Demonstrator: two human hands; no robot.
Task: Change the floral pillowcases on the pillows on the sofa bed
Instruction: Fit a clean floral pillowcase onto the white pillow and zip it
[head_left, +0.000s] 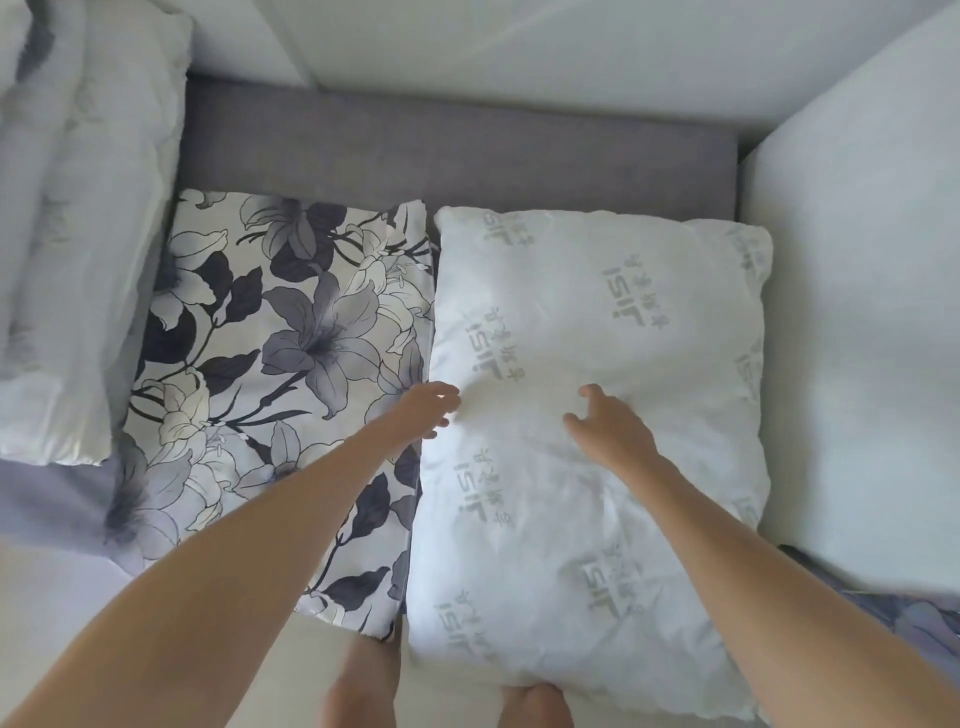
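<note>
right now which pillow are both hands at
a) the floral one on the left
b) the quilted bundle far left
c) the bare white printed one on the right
c: the left hand and right hand both reach over the bare white pillow, while the floral pillow lies beside it.
</note>
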